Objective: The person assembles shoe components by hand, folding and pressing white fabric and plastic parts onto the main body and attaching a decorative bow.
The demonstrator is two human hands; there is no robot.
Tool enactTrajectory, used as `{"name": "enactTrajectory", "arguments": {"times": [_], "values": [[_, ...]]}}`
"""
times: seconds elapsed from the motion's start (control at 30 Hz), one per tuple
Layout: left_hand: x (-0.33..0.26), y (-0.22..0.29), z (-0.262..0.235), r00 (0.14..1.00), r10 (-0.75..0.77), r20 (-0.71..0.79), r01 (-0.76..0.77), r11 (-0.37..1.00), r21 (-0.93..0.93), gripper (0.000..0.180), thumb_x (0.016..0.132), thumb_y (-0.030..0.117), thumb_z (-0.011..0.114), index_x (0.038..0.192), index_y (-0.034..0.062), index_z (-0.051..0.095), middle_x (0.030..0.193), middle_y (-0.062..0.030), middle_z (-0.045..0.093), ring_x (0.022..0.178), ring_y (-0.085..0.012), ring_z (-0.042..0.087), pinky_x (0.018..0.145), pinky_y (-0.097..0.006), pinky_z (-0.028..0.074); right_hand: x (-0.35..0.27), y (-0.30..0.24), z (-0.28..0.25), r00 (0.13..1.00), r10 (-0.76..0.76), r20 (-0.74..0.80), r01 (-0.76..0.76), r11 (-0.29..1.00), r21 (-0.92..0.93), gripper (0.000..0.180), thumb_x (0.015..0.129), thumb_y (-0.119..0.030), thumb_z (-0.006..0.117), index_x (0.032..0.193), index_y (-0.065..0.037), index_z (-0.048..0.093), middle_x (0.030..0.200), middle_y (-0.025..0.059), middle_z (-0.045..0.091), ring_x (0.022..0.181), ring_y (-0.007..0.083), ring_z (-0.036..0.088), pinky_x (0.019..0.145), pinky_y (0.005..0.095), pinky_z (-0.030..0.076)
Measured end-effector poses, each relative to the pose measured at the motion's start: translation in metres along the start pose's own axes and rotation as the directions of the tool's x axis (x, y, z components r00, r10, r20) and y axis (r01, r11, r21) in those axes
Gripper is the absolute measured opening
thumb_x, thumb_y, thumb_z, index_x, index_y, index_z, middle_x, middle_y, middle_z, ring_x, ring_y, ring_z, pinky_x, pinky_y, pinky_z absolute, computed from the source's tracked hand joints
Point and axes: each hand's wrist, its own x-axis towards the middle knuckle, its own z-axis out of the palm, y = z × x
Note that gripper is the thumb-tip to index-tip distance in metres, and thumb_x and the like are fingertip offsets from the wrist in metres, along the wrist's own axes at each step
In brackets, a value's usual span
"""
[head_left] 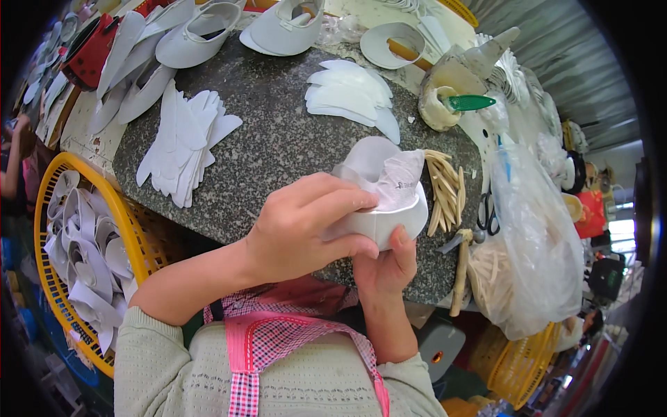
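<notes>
Both hands hold a white shoe upper (389, 224) above the near part of a speckled dark stone slab (271, 139). My left hand (299, 217) is closed on its left side, fingers over the rim and thumb along the outer wall. From below and the right, my right hand (388, 267) grips it, thumb against the outside; its other fingers are mostly hidden. Pale lining with small print shows inside the opening. A stack of translucent white curved pieces (351, 90) lies beyond the upper, and tan strips (446, 191) lie to its right.
White flat pieces (182, 149) lie at left. A yellow basket (128, 233) holds more uppers. Right of the slab are a glue pot (434, 115) with a green-handled brush (472, 103), scissors (488, 214), a hammer (459, 274) and a plastic bag (538, 257). White uppers (283, 28) line the far edge.
</notes>
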Motion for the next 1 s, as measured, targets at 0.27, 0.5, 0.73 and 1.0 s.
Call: {"name": "enactTrajectory", "arguments": {"times": [0.27, 0.5, 0.73, 1.0], "values": [[0.003, 0.001, 0.0, 0.943, -0.223, 0.246, 0.215, 0.975, 0.057, 0.029, 0.06, 0.019, 0.079, 0.082, 0.008, 0.063, 0.078, -0.0015, 0.061, 0.07, -0.0193, 0.058, 0.067, -0.03, 0.041, 0.007, 0.01, -0.045, 0.961, -0.258, 0.098, 0.269, 0.956, -0.121, 0.065, 0.071, -0.007, 0.069, 0.127, 0.001, 0.037, 0.115, 0.0134, 0.052, 0.104, 0.0259, 0.054, 0.091, 0.039, 0.043], [0.003, -0.032, -0.011, 0.841, -0.262, 0.473, 0.44, 0.84, -0.317, 0.023, 0.061, 0.006, 0.076, 0.077, 0.0024, 0.06, 0.072, -0.006, 0.057, 0.07, -0.0212, 0.057, 0.062, -0.03, 0.042, 0.017, -0.015, -0.045, 0.986, 0.167, 0.009, -0.167, 0.979, 0.116, 0.065, 0.073, -0.017, 0.067, 0.126, 0.005, 0.036, 0.115, 0.0174, 0.053, 0.106, 0.0279, 0.054, 0.092, 0.0432, 0.043], [0.003, -0.039, -0.017, 0.863, -0.069, 0.501, 0.164, 0.975, -0.149, 0.033, 0.06, 0.015, 0.078, 0.087, 0.0041, 0.063, 0.083, -0.0065, 0.06, 0.073, -0.0241, 0.058, 0.065, -0.032, 0.044, 0.019, -0.002, -0.038, 0.995, 0.095, 0.004, -0.094, 0.994, -0.063, 0.059, 0.07, -0.011, 0.067, 0.121, 0.003, 0.044, 0.113, 0.0143, 0.055, 0.104, 0.0263, 0.055, 0.093, 0.0408, 0.043], [-0.012, -0.02, -0.009, 0.909, -0.177, 0.378, 0.185, 0.983, 0.015, 0.02, 0.069, 0.017, 0.071, 0.082, 0.0083, 0.058, 0.079, -0.0049, 0.056, 0.075, -0.0223, 0.054, 0.068, -0.034, 0.038, 0.012, 0.015, -0.056, 0.959, -0.23, 0.168, 0.265, 0.936, -0.233, 0.064, 0.067, -0.004, 0.068, 0.124, 0.002, 0.04, 0.112, 0.0124, 0.054, 0.102, 0.024, 0.055, 0.09, 0.0397, 0.045]]}}
